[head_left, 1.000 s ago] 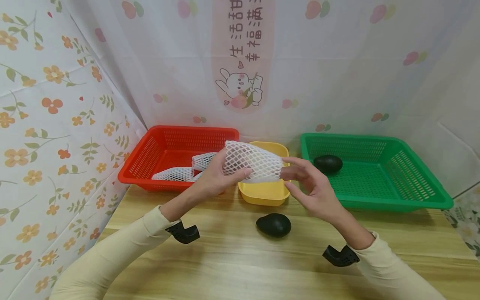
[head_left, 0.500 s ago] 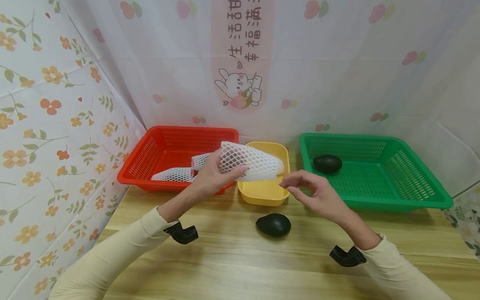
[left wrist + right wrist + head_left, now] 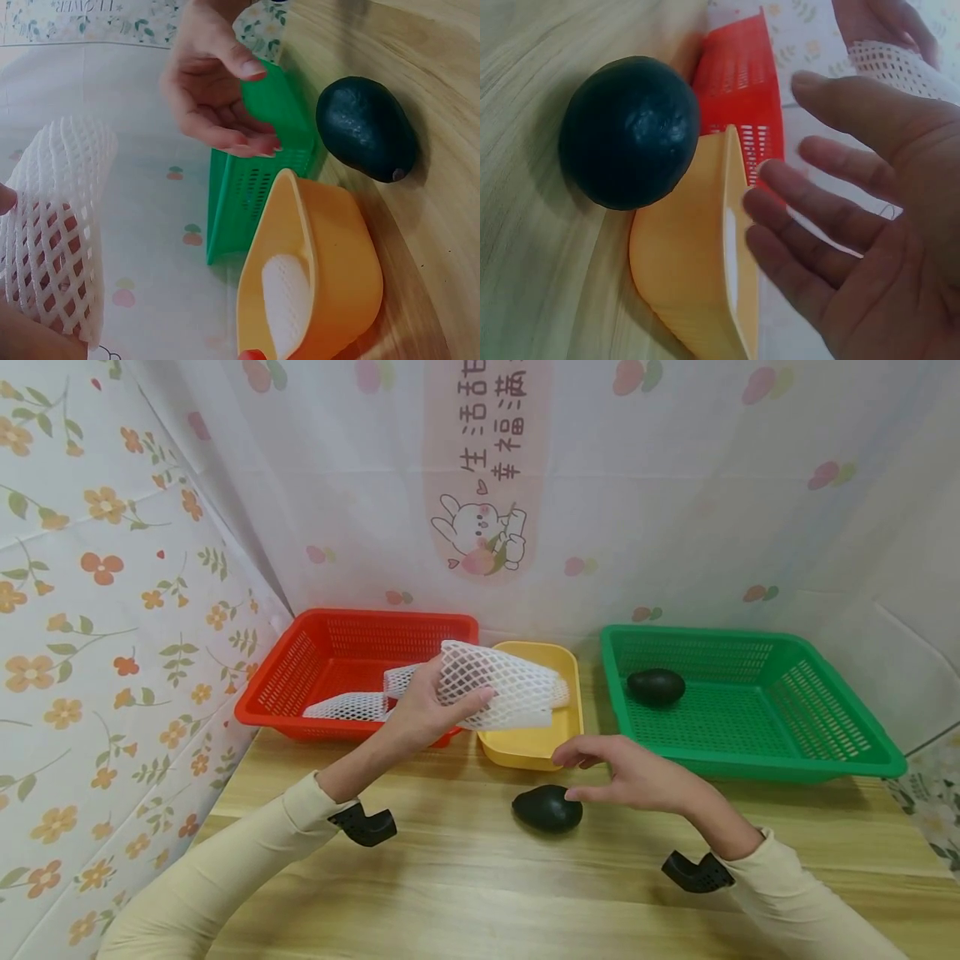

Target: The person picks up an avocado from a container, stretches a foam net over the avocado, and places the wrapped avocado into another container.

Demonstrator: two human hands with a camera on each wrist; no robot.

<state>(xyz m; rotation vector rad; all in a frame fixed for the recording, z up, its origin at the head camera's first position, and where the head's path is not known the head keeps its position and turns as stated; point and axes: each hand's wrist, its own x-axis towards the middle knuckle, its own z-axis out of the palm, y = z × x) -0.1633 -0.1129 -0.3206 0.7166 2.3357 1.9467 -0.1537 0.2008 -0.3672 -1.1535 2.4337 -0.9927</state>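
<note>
My left hand (image 3: 420, 706) holds a white foam net sleeve (image 3: 510, 685) above the yellow tub. Its fingers show through the mesh from inside, and the thumb lies on the outside. A dark green avocado (image 3: 547, 810) rests on the wooden table in front of the tub. Over the avocado's right end hovers my right hand (image 3: 637, 777), holding nothing. In the right wrist view a gap shows between that hand's loosely spread fingers (image 3: 810, 247) and the avocado (image 3: 630, 135).
The yellow tub (image 3: 517, 758) stands mid-table with a white foam net (image 3: 285, 300) inside. At left, a red basket (image 3: 285, 727) holds several foam nets (image 3: 348, 707). A green basket (image 3: 780, 768) at right contains another avocado (image 3: 656, 687).
My right hand has left the foam net's right end and come down toward the avocado on the table. My left hand still holds the net, shifted slightly left.
</note>
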